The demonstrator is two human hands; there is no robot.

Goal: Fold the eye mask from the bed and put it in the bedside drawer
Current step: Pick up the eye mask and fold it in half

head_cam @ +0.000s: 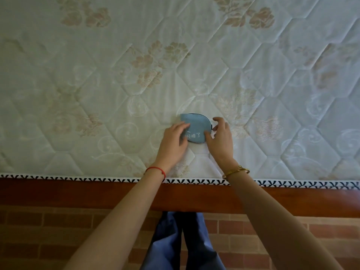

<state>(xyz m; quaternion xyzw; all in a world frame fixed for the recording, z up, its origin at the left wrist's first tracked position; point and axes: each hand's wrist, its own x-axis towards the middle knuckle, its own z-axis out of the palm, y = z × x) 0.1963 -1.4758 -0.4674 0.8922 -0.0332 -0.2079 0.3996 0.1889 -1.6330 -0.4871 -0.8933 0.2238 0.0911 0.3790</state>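
Item: small light-blue fabric eye mask (pixel 195 129), already folded on our quilted floral mattress (pixel 194 55). Left hand (pixel 174 142) flat, pressing it; right hand (pixel 221 138) pinching its edge. Drawer step remains.

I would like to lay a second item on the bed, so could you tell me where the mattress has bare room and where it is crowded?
The mattress is bare nearly everywhere: the wide stretch left of the left hand, the stretch right of the right hand, and everything beyond them. The one crowded spot is near the patterned edge trim, where both hands press on the blue eye mask.
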